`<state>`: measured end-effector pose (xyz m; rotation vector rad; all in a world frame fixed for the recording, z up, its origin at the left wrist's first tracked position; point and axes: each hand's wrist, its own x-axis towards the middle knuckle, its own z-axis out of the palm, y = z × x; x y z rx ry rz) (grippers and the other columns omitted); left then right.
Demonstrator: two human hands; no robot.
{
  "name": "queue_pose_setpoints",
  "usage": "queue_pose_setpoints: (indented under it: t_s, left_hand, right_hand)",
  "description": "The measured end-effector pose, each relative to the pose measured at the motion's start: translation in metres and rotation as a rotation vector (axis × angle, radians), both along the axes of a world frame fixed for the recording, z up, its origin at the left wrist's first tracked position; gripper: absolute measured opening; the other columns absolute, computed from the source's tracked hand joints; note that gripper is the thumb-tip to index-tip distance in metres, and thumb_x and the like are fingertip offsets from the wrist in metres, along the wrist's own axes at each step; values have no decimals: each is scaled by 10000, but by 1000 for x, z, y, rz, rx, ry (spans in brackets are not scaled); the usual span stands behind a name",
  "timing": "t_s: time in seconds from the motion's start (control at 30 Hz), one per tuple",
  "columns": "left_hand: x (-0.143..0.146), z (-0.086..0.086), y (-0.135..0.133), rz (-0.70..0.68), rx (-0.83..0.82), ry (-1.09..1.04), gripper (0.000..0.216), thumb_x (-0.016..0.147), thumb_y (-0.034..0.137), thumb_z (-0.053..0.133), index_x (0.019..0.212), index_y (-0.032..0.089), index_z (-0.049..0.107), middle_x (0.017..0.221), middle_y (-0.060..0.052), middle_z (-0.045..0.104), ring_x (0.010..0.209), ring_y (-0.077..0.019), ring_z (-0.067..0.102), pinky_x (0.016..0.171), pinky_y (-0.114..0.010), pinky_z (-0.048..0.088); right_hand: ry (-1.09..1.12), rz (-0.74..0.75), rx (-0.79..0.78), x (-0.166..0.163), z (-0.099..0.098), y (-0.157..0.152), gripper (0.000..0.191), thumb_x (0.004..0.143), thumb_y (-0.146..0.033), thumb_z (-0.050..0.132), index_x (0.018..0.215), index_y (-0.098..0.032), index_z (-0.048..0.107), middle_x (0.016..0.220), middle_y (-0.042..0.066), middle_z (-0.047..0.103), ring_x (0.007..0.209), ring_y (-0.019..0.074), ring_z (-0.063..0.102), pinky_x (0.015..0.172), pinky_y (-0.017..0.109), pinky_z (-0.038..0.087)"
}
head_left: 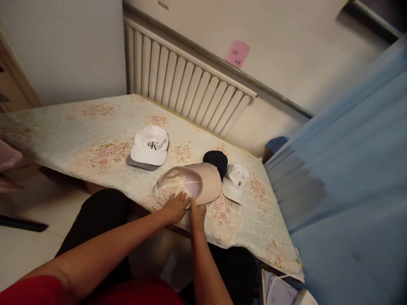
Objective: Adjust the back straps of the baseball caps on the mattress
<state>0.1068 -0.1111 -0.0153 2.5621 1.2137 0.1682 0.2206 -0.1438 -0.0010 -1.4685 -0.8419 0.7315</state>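
A beige baseball cap lies upside down near the table's front edge, its inside facing me and its brim to the right. My left hand grips the near side of the crown, with its fingers laid over the inside. Right beside it, my right hand pinches the near rim close to where the brim begins; its thumb is on top and the other fingers are partly hidden. Behind the brim sits a dark navy cap, partly covered. A white cap with a small dark emblem is just to the right.
To the left, a white cap with black "CK" letters rests on a grey cap. A floral cover lies over the table. Behind it are a radiator and a wall; a blue curtain hangs at the right.
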Motion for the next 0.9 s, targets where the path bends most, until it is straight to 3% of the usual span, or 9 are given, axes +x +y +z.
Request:
queue_pose_setpoints:
  t_s: [0.27, 0.43, 0.7, 0.9]
  left_hand:
    - [-14, 0, 8, 6, 11, 29, 544, 847, 86, 361, 1379, 162, 443, 1480, -156, 408, 1389, -262, 325, 1113, -477, 223]
    - [-26, 2, 17, -9, 19, 64, 553, 831, 63, 362, 1371, 141, 453, 1494, -156, 384, 1410, -286, 275, 1123, -507, 196]
    - [-28, 13, 21, 25, -129, 104, 510, 884, 98, 319, 1372, 167, 452, 1522, -165, 322, 1425, -281, 241, 1107, -524, 235]
    - [-27, 28, 22, -3, -270, 136, 537, 859, 129, 376, 1391, 166, 443, 1515, -170, 329, 1409, -295, 277, 1085, -488, 296]
  right_hand:
    - [-15, -26, -46, 5, -3, 6, 277, 686, -230, 584, 872, -82, 726, 909, 134, 752, 894, 263, 680, 837, 346, 513]
    - [-24, -25, -59, 4, 3, 7, 307, 685, -220, 565, 907, -79, 722, 937, 129, 749, 899, 262, 677, 823, 333, 516]
    - [-60, -27, -60, 9, 9, 11, 339, 680, -204, 557, 962, -97, 710, 1018, 127, 731, 965, 269, 654, 866, 343, 496]
    - [-77, -4, -55, 12, 17, 13, 306, 690, -236, 545, 912, -104, 709, 957, 115, 739, 897, 259, 657, 840, 340, 498]
